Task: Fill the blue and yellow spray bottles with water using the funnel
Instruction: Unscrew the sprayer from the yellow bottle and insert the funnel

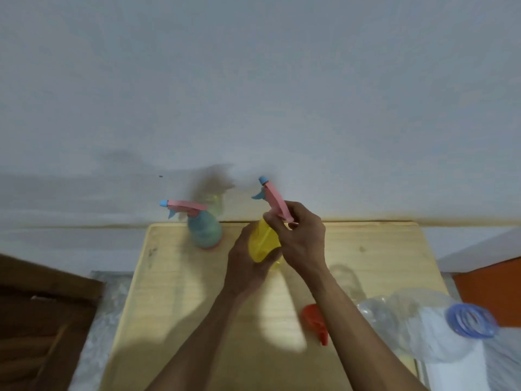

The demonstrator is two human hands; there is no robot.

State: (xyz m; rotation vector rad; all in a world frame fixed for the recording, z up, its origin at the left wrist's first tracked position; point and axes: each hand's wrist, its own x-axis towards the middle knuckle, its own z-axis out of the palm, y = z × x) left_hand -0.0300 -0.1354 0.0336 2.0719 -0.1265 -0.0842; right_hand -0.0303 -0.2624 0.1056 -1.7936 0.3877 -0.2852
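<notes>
Both hands [279,244] gripping yellow spray bottle [263,244], pink sprayer head [277,203]

A pale wooden table [366,249] stands flush against a plain white wall [253,80] — soft shadows fall across both. Dark brown wooden furniture [42,320] sits at left; an orange surface [490,283] shows at right.

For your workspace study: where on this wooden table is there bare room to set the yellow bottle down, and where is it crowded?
Bare wood lies along the table far right edge and the near left, below the blue bottle. The near right is crowded by the red funnel and clear water jug.
</notes>
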